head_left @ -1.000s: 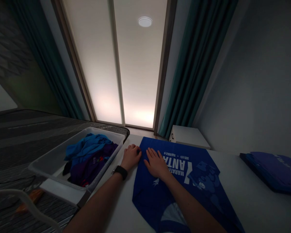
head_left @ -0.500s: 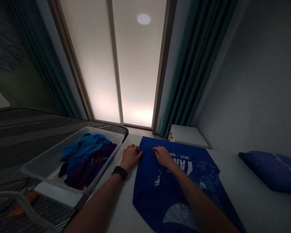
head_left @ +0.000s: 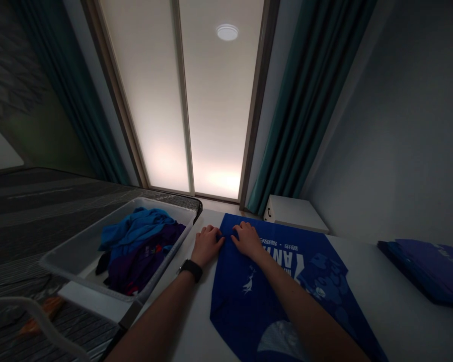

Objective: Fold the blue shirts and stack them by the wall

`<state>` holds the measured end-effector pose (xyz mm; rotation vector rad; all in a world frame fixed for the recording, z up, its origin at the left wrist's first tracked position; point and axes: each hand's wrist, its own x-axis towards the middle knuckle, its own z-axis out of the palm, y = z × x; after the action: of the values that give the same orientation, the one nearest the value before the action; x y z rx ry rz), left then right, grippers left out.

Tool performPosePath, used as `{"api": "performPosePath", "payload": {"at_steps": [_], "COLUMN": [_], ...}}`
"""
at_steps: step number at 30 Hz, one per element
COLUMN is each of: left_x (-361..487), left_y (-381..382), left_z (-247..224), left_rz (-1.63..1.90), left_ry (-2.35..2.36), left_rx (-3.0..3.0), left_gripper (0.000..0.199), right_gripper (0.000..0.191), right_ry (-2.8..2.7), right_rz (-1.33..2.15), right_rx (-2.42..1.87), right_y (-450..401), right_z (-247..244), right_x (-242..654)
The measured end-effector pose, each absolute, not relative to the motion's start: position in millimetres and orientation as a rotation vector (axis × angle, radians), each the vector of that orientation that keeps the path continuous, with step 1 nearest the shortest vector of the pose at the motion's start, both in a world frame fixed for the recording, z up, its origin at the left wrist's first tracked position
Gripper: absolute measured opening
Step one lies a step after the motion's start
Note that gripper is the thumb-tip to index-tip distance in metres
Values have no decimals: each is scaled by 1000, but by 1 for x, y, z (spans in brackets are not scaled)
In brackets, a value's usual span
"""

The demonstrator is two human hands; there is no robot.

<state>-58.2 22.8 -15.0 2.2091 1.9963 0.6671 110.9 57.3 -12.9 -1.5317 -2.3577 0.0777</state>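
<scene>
A blue printed sports shirt [head_left: 234, 296] lies spread out on the white table, with white lettering near its far part and a pale patch at the near end. At its far left edge, my left hand [head_left: 207, 245] has its fingers curled, thumb against the shirt's edge, seemingly pinching the cloth. My right hand [head_left: 247, 240] rests on the shirt a short way to the right, fingers bent and apart from the thumb, with no cloth visibly gathered in them. A dark watch [head_left: 191, 270] is on my left wrist.
To the left stands a translucent plastic bin [head_left: 73, 251] holding crumpled blue and purple clothes [head_left: 139, 246]. Folded garments [head_left: 430, 269] are stacked at the table's right. Beyond the white table [head_left: 189, 322] are a white cabinet [head_left: 296, 213] and frosted sliding doors [head_left: 215, 125].
My right hand has shifted slightly left and toward the far edge, its index finger now bent rather than pointing. My left hand stays by the shirt's left edge. The view has tilted slightly.
</scene>
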Motion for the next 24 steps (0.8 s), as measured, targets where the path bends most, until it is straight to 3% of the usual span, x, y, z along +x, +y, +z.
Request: {"api": "performPosePath", "payload": {"at_steps": [7, 24], "left_x": [-58, -59], "left_y": [22, 24], "left_z": [-13, -15], "left_rz": [668, 678], "left_ry": [1989, 1956], "left_rx": [2181, 2223], "left_gripper": [13, 13], "right_gripper": [19, 11], "right_ry": [-2187, -2182], "right_rz": [-3, 172], "right_rx": [-1590, -1554], "right_y": [54, 55], "right_z": [-24, -27], "right_x": [112, 113]}}
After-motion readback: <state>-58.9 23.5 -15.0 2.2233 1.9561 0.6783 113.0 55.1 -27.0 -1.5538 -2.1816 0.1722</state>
